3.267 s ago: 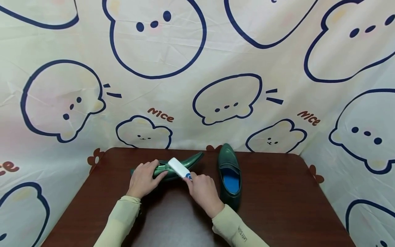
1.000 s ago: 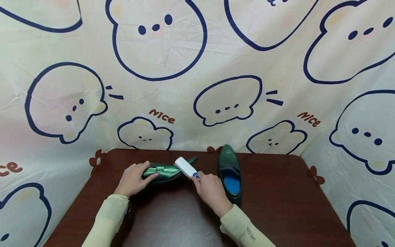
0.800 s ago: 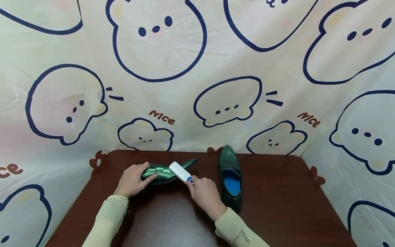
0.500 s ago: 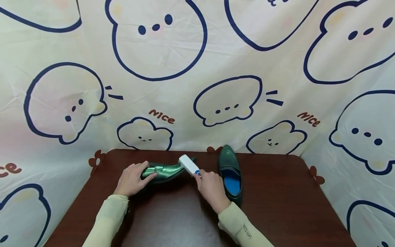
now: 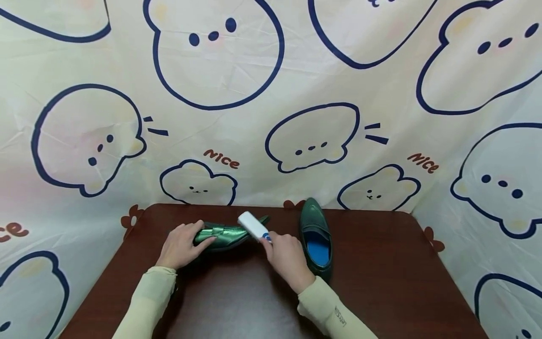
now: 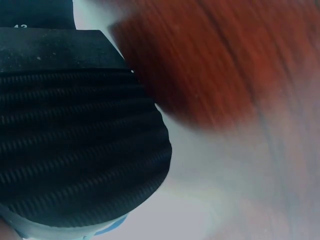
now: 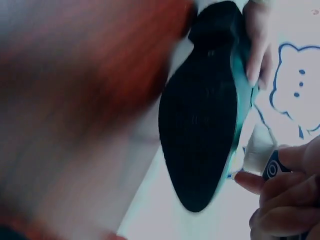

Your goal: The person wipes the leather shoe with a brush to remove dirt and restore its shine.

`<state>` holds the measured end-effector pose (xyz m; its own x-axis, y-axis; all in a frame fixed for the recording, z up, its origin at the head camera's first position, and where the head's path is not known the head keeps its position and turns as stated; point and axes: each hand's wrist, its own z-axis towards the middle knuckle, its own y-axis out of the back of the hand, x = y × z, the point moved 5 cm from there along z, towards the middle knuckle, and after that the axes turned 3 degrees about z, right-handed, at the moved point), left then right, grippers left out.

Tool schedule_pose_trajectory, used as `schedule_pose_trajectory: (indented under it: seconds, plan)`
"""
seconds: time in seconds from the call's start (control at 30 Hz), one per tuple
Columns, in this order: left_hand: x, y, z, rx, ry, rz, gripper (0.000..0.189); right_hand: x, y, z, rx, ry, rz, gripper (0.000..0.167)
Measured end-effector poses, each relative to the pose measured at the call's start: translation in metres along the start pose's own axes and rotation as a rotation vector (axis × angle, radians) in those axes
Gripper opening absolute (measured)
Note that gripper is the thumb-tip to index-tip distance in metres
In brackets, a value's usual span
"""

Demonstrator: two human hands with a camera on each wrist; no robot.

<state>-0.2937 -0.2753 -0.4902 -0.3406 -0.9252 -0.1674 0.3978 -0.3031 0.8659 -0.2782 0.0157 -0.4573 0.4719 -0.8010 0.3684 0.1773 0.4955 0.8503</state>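
My left hand (image 5: 182,246) grips a shiny green loafer (image 5: 228,236) around its rear part, thumb on the near side. The shoe is held toe to the right, and its dark sole (image 7: 200,115) shows in the right wrist view. In the left wrist view a black ribbed heel (image 6: 75,145) fills the left side. My right hand (image 5: 290,261) holds a white brush (image 5: 252,225) with a blue mark by its handle, fingers curled round it. The brush head lies over the loafer's toe in the head view, hiding part of it.
A second green loafer (image 5: 312,217) with a blue insole stands to the right of my right hand, toe toward the back. The dark brown table (image 5: 389,278) meets a cream curtain (image 5: 296,188) with blue cartoon outlines behind and at both sides.
My left hand and the loafer have shifted left since the oldest frame, then stayed put. The brush has gone back and forth along the toe, most recently slightly left.
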Motion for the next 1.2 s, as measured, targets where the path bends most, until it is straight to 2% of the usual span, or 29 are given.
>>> schedule_pose_trajectory:
  seconds: [0.17,0.37,0.6,0.73,1.0,1.2]
  plan:
    - [0.0,-0.002,0.0,-0.005,0.007,0.0,0.038,0.013,-0.01,-0.005,0.057,0.077,0.019,0.033]
    - [0.002,-0.004,-0.004,0.028,0.02,-0.003,0.039,0.004,-0.015,-0.001,0.032,0.026,-0.01,0.033]
    - [0.003,-0.003,0.0,0.007,0.012,-0.01,0.039,-0.019,-0.003,0.011,-0.079,-0.044,-0.078,0.031]
    - [0.002,-0.004,-0.001,0.011,0.01,-0.014,0.038,-0.023,0.002,0.012,-0.089,-0.062,-0.076,0.031]
    - [0.001,-0.003,-0.001,0.012,0.018,0.0,0.039,-0.002,-0.004,0.007,0.059,0.033,0.011,0.035]
    - [0.0,-0.003,0.0,0.028,0.019,0.001,0.039,0.012,-0.014,0.003,0.105,0.081,-0.002,0.033]
